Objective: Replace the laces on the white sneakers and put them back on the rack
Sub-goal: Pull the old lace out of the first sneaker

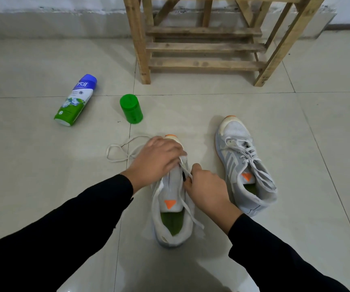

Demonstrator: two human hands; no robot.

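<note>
— What lies farthest left?

— A spray can (75, 100), on its side on the floor (43, 165), blue end toward the wall. To its right, well apart, a green cap (131, 108) stands upright.

— And the lace?

— The white lace (123, 151) loops on the floor just left of the near sneaker (173, 209) and runs in under the left hand (156, 161). That hand lies over the shoe's forefoot with its fingers (176, 151) bent down around it, holding it. The orange toe tip shows just beyond them.

— The right hand?

— The right hand (206, 186) sits at the eyelets on the shoe's right side. Its fingers (195, 168) are curled and pinch the lace where it crosses the tongue. A free end trails down the shoe's right side toward the heel.

— What else is around?

— The second sneaker (246, 165) stands to the right, near but apart, its laces threaded and loose, toe pointing away. Beyond both shoes, the wooden rack (203, 47) stands by the wall. The left hand hides the near sneaker's front eyelets.
</note>
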